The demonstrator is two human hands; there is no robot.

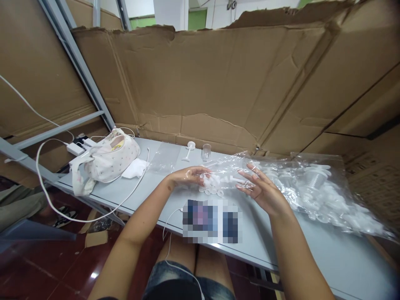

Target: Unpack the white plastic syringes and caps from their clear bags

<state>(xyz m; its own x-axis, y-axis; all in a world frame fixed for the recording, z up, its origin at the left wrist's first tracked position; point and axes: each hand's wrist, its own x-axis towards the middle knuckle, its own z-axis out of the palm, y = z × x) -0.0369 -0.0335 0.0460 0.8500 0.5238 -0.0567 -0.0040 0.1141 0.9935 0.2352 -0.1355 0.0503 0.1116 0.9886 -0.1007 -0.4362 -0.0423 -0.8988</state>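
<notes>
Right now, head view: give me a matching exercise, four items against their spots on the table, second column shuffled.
Items:
1. cloth bag
2. small clear cup
3. large plastic bag of white parts
4. loose white parts

Places:
A. between the left hand and right hand
B. far left end of the table, beside the cables
C. spread across the right side of the table
D. upright near the back edge, by the cardboard wall

Pairs: 1-B, 2-D, 3-C, 4-A

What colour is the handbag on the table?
Cream handbag with a small dotted print, seen in the head view.
</notes>
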